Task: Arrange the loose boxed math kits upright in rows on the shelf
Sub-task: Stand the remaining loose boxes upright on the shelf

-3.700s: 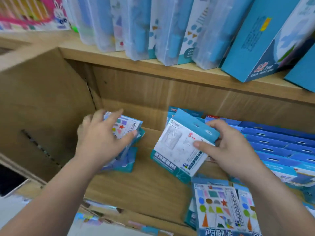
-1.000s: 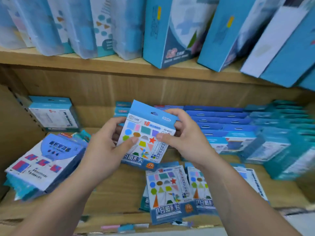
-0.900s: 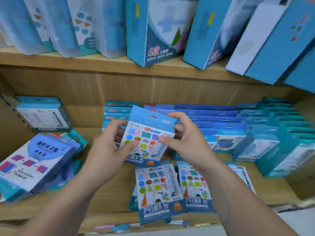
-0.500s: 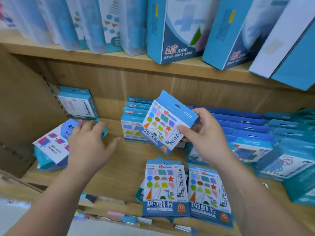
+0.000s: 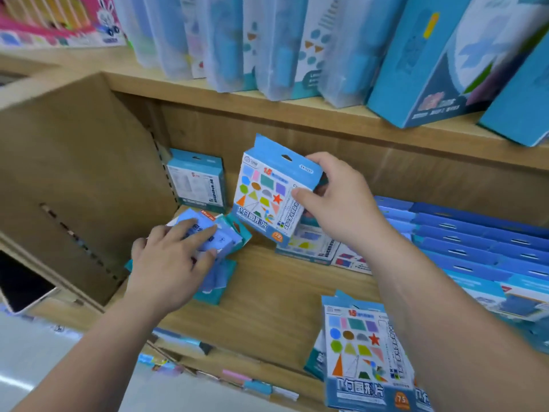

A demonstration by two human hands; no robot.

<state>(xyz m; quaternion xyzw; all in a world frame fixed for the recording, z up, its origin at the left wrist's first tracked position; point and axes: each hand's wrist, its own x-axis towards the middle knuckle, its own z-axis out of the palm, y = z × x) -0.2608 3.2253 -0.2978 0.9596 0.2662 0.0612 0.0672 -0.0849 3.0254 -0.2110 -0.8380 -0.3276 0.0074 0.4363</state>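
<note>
Shelf: wooden shelf; rowed kits far right, flat kit near the front edge.
Above: upper shelf with tall blue boxes.
Right hand: fingers grip shapes kit by its right edge, upright and slightly tilted, above mid-shelf.
Left hand: fingers spread flat on loose pile, far left.

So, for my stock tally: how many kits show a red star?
2: the held kit in the right hand, and a flat kit at the shelf front. Others may be hidden.
</note>
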